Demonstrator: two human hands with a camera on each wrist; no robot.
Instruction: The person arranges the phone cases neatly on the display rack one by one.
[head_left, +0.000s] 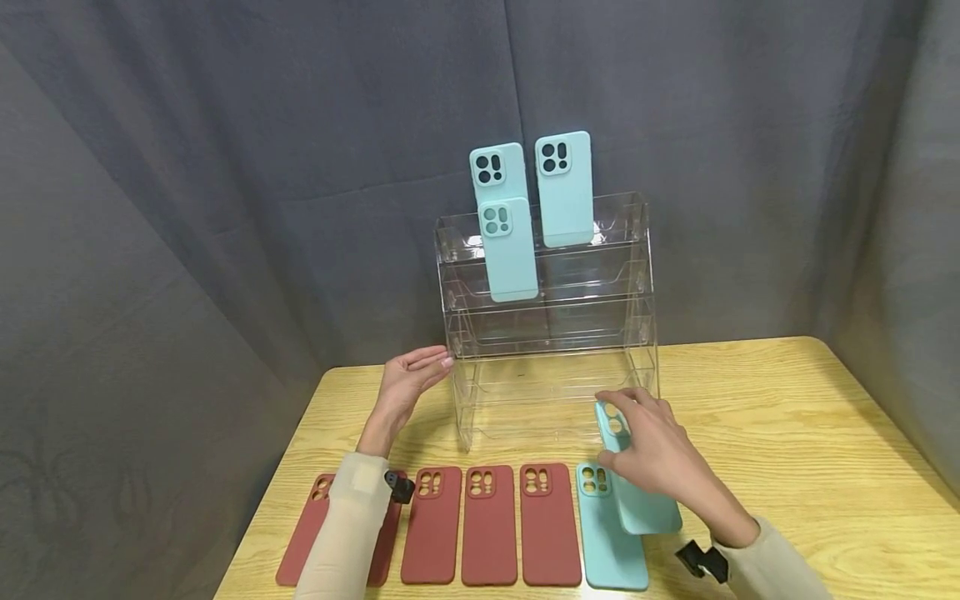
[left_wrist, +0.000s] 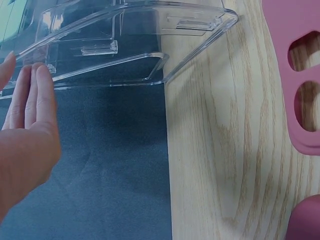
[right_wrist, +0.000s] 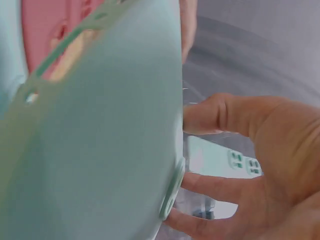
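My right hand (head_left: 652,446) holds a mint phone case (head_left: 648,508) tilted above the table, thumb and fingertips at its edges. The same phone case (right_wrist: 110,130) fills much of the right wrist view. Under it lies another mint case (head_left: 611,550), partly covered. With fingers straight, my left hand (head_left: 408,383) is at the left side of a clear tiered rack (head_left: 555,342); the left wrist view shows the fingertips against or very near the clear plastic (left_wrist: 110,47). Two mint cases (head_left: 566,192) stand in the rack's top tier, and one mint case (head_left: 512,258) stands a tier lower.
Several dark red phone cases (head_left: 489,533) lie in a row along the table's front, the leftmost partly hidden by the left sleeve (head_left: 348,508). Wood-grain table (head_left: 787,433) extends to the right. A grey curtain (head_left: 300,167) hangs behind the rack.
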